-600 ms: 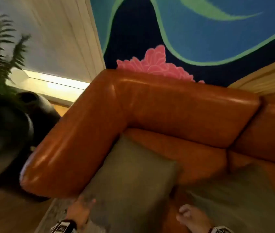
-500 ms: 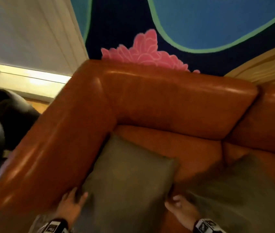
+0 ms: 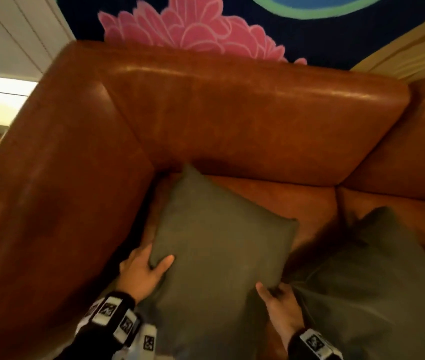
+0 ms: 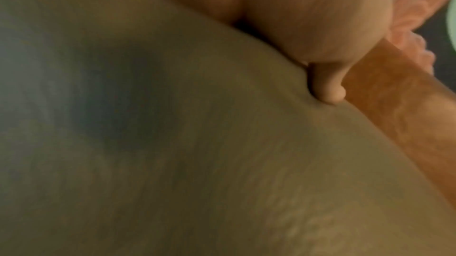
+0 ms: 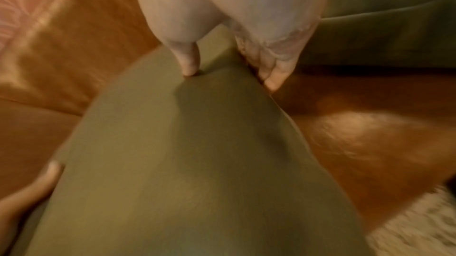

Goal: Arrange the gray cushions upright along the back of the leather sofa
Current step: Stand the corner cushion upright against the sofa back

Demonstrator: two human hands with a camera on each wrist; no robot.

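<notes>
Both hands (thumbs on top) gripping cushion (image 3: 219, 258)

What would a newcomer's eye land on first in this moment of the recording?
Most likely the glossy orange-brown leather sofa filling the head view, its corner bend at left, with a pink flower mural on the dark wall behind it. Next, the gray cushion near the sofa's corner, gripped at its near corners by the left hand and right hand. A second gray cushion lies on the seat to its right.
</notes>
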